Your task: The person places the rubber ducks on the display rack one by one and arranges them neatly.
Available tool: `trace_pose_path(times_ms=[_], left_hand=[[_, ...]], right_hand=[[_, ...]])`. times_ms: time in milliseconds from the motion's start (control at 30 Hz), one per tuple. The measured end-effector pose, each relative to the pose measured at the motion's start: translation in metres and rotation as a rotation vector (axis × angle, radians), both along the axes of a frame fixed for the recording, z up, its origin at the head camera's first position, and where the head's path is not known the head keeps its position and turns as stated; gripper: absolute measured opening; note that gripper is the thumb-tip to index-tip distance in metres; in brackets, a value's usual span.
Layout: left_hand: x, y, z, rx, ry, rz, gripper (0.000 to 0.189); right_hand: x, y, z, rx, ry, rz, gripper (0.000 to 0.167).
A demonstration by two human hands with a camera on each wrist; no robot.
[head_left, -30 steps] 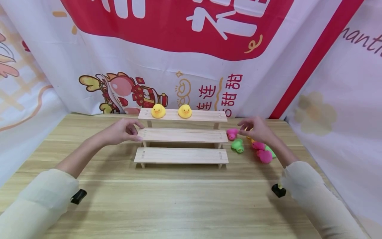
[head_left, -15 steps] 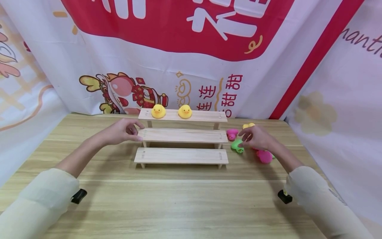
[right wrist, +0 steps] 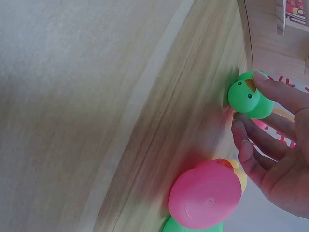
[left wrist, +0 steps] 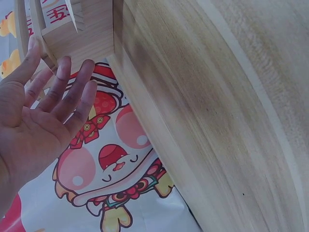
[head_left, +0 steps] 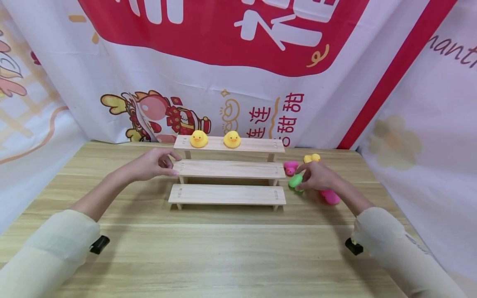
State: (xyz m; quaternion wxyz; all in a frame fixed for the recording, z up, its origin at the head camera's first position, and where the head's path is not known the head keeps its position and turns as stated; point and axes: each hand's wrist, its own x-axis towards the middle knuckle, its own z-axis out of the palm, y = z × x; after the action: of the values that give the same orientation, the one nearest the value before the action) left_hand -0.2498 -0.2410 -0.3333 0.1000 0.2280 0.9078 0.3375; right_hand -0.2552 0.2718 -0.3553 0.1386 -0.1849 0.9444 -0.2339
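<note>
A three-tier wooden display stand stands at the back of the table. My left hand holds the left end of its middle tier between thumb and index finger; the other fingers are loosely bent in the left wrist view. To the right of the stand, my right hand pinches a green rubber duck, thumb over its beak side and fingers at its other side. That duck is low at the table, its face visible in the right wrist view. Two yellow rubber ducks sit on the top tier.
Beside the right hand lie a pink duck, a yellow duck and another pink duck. A green one shows partly under pink in the right wrist view. A printed cloth hangs behind the table.
My right hand has come down and toward me from near the far pink duck to the green duck, and its fingers have closed round it. The left hand stays at the stand.
</note>
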Motion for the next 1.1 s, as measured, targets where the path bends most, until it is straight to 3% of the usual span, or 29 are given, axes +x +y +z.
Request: trace_pose_path(times_ms=[467, 1100], left_hand=[[0.001, 0.001, 0.001, -0.002, -0.011, 0.007, 0.044], [0.001, 0.000, 0.001, -0.005, -0.003, 0.004, 0.043]], right_hand=[[-0.004, -0.001, -0.006, 0.032, -0.021, -0.004, 0.055], [-0.002, 0.003, 0.008, 0.007, -0.018, -0.047, 0.057]])
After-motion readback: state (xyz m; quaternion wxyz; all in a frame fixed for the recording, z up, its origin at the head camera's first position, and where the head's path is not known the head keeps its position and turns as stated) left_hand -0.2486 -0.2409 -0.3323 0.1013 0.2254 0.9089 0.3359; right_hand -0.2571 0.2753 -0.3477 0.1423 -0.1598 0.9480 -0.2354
